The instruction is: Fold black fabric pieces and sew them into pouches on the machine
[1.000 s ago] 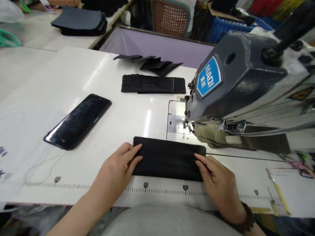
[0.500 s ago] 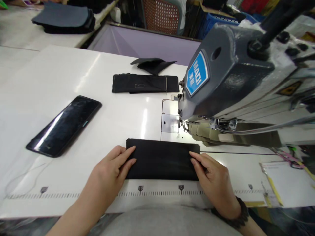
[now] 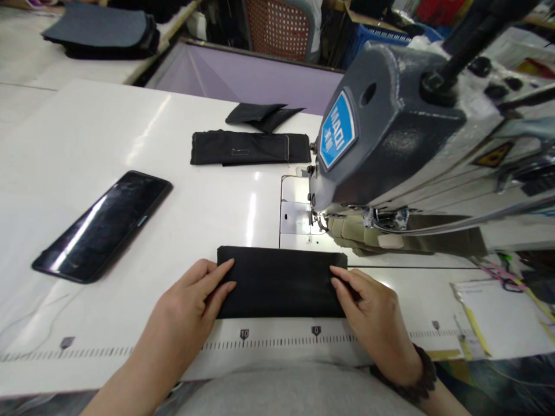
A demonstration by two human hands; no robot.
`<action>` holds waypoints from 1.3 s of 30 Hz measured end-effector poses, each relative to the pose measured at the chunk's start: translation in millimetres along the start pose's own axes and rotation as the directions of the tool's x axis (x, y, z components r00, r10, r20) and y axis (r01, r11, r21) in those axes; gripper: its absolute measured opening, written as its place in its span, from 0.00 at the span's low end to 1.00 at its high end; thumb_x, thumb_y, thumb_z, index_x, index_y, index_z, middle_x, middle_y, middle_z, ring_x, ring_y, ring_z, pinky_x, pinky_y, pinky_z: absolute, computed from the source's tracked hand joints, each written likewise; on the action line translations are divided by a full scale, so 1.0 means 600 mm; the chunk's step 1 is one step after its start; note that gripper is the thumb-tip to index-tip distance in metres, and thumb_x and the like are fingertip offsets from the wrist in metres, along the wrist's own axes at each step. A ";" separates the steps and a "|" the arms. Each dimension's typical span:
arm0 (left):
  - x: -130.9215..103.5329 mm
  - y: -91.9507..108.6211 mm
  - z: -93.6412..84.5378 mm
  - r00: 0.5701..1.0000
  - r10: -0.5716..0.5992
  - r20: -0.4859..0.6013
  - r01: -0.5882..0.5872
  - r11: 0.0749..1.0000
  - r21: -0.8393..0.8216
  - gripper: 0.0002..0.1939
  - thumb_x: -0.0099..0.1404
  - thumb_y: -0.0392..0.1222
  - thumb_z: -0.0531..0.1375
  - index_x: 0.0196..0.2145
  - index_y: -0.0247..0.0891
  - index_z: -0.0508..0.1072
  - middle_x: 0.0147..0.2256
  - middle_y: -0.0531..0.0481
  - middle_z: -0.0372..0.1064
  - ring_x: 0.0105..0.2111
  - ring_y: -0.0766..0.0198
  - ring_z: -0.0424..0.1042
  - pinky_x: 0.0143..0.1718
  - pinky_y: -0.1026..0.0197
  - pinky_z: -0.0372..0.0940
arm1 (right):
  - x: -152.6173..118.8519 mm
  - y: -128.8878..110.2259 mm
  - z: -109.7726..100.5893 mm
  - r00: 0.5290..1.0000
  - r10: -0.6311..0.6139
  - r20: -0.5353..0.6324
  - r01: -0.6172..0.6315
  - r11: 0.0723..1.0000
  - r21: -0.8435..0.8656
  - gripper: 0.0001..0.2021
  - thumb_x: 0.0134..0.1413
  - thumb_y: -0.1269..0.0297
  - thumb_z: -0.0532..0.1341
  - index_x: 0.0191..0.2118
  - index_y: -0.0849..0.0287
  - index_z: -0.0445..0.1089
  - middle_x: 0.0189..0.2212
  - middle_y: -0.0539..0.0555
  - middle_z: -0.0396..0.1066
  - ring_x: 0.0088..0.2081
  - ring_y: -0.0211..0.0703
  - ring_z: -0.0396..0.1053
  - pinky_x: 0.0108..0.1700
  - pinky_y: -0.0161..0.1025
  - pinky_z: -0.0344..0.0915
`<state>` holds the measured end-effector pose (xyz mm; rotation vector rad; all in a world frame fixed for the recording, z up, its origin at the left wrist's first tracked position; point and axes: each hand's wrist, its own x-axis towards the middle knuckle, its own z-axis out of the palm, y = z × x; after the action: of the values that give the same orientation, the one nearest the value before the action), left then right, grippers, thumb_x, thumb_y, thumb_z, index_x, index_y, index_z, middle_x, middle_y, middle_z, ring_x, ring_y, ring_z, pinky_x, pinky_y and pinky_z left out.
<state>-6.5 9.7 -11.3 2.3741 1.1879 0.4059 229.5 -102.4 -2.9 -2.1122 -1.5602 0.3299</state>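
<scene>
A black rectangular fabric piece point(image 3: 281, 283) lies flat on the white sewing table, just in front of the sewing machine's needle plate point(image 3: 295, 217). My left hand point(image 3: 186, 306) pinches its left end between thumb and forefinger. At the opposite end, the thumb and fingertips of my right hand point(image 3: 377, 312) grip the fabric the same way. Its long near edge runs parallel to the printed ruler point(image 3: 281, 341) on the tabletop. The sewing machine point(image 3: 381, 127) stands beyond my right hand, its lamp lit near the needle.
A black phone point(image 3: 104, 225) lies at the left. Behind the needle plate are a stitched black fabric strip point(image 3: 251, 148) and a folded black scrap point(image 3: 260, 115). Olive padded fabric point(image 3: 359, 234) sits under the machine arm. White paper point(image 3: 503, 318) and pink-handled scissors point(image 3: 505, 278) lie right.
The view has shifted slightly, so things sit a little further left. The folded black scrap at the back looks changed in shape. Both hands keep their hold on the fabric.
</scene>
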 end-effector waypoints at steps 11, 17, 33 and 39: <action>0.003 0.008 0.001 0.999 -0.028 -0.017 0.028 0.999 0.020 0.17 0.64 0.45 0.47 0.43 0.36 0.69 0.30 0.51 0.63 0.27 0.68 0.67 0.30 0.66 0.65 | -0.002 -0.004 -0.004 0.996 -0.082 -0.033 0.071 0.962 -0.263 0.12 0.55 0.63 0.52 0.39 0.61 0.69 0.29 0.56 0.66 0.28 0.39 0.65 0.28 0.37 0.64; 0.000 0.014 0.005 1.000 -0.031 -0.005 0.031 0.995 0.098 0.17 0.64 0.42 0.46 0.43 0.34 0.68 0.30 0.51 0.63 0.26 0.67 0.67 0.30 0.64 0.66 | 0.001 -0.003 0.005 0.889 -0.455 0.055 0.451 0.848 -0.278 0.16 0.55 0.76 0.47 0.47 0.64 0.65 0.50 0.61 0.60 0.53 0.47 0.56 0.51 0.46 0.60; 0.043 0.096 0.014 0.934 0.297 0.198 -0.353 0.852 0.387 0.18 0.63 0.42 0.51 0.48 0.29 0.64 0.39 0.40 0.67 0.39 0.54 0.66 0.39 0.52 0.64 | 0.005 -0.064 0.028 0.930 -0.327 0.168 0.368 0.840 -0.400 0.21 0.51 0.57 0.56 0.48 0.65 0.65 0.39 0.64 0.65 0.42 0.53 0.61 0.47 0.52 0.59; 0.025 0.089 0.051 0.954 0.280 0.109 -0.300 0.860 0.413 0.24 0.62 0.48 0.53 0.50 0.25 0.61 0.44 0.36 0.62 0.49 0.47 0.59 0.50 0.45 0.55 | -0.006 -0.043 0.050 0.913 -0.384 0.135 0.407 0.848 -0.340 0.22 0.56 0.58 0.50 0.52 0.68 0.60 0.56 0.64 0.53 0.58 0.53 0.47 0.56 0.53 0.48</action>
<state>51.9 -14.3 -8.8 2.9433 0.9713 0.1943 193.2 -92.5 -15.6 -1.9713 -2.1812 -0.0447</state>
